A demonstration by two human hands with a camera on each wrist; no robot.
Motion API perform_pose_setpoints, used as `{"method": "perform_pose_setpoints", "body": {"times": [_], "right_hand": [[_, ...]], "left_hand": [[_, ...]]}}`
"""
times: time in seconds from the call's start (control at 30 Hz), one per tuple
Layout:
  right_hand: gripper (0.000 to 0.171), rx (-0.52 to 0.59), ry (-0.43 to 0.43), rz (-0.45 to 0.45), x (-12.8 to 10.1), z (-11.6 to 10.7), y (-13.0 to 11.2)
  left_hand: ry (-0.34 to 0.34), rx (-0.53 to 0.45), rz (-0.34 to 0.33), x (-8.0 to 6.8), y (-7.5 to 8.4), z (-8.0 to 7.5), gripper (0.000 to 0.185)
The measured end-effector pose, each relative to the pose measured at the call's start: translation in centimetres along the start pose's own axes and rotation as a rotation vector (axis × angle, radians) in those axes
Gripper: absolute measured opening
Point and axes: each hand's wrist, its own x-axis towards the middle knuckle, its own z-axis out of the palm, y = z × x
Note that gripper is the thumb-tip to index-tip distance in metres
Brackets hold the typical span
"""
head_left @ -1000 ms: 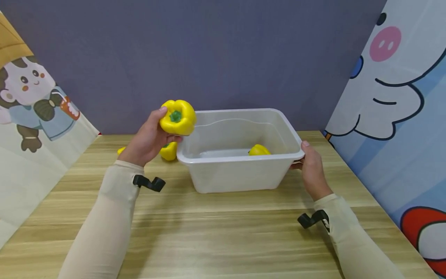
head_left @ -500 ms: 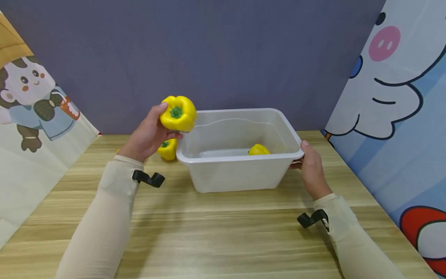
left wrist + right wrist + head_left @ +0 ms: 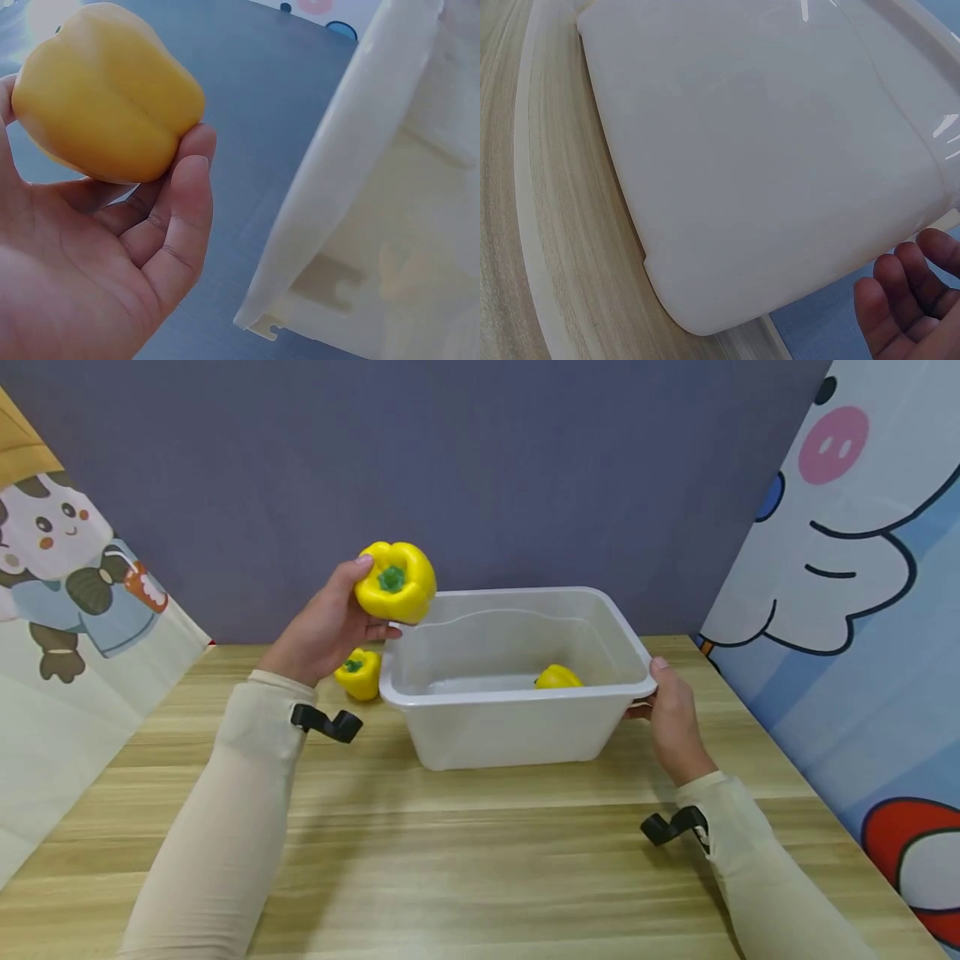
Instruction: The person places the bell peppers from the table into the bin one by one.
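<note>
Left hand (image 3: 326, 627): grasping a yellow pepper (image 3: 395, 582), raised just above the near-left corner of the white tub (image 3: 517, 727). Right hand (image 3: 673, 718): thumb on the tub's right rim, fingers under the lip, mostly hidden. Second pepper (image 3: 359, 672): on the wooden table (image 3: 465, 860), below the left hand, beside the tub. Third pepper (image 3: 557, 677): inside the tub, partly cut off by its front wall.

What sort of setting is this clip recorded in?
Probably a staged tabletop set rather than a real kitchen: a bare wooden table, a plain purple backdrop wall, and cartoon-printed panels on both sides, with only a white plastic tub and yellow peppers.
</note>
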Motion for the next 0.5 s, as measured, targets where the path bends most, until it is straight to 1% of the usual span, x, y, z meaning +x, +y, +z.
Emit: {"method": "perform_pose_setpoints", "body": {"times": [0.3, 0.4, 0.5], "right_hand": [[0.063, -0.012, 0.005, 0.009, 0.0, 0.18, 0.01], [0.063, -0.012, 0.008, 0.013, -0.1, 0.17, -0.02], [0.062, -0.007, 0.013, 0.007, -0.13, 0.13, -0.03]], "left_hand": [[-0.017, 0.03, -0.051, 0.5, -0.23, -0.16, 0.049], [-0.03, 0.033, -0.058, 0.65, -0.45, -0.16, 0.049], [-0.04, 0.058, -0.065, 0.8, -0.62, -0.09, 0.049]]}}
